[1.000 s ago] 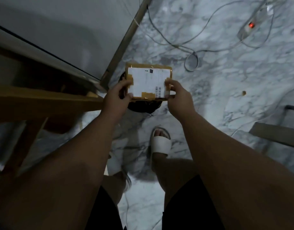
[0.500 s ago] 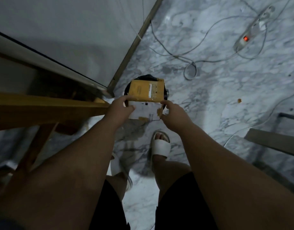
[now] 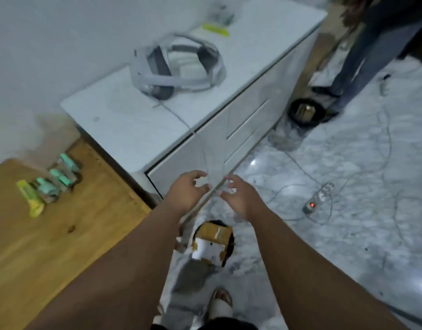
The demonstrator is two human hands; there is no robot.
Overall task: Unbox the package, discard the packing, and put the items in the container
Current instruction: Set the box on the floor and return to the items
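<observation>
The brown cardboard package (image 3: 211, 241) with a white label stands tilted in a small black bin (image 3: 231, 246) on the marble floor, just ahead of my feet. Both hands hover above it, empty, fingers spread. My left hand (image 3: 186, 190) and my right hand (image 3: 238, 195) are close together in front of the white cabinet's lower corner. Several small packaged items (image 3: 50, 184), green and yellow, lie on the wooden table (image 3: 62, 234) at the left.
A white cabinet (image 3: 205, 110) carries a grey headset (image 3: 179, 65) and a bagged item (image 3: 217, 22). A second black bin (image 3: 305, 113) with a box stands farther off beside another person's legs (image 3: 357, 58). A power strip (image 3: 317, 198) and cables lie across the floor on the right.
Both hands let go of the package, which now rests in the black bin. My hands have risen, and the view has swung up to show the cabinet and table.
</observation>
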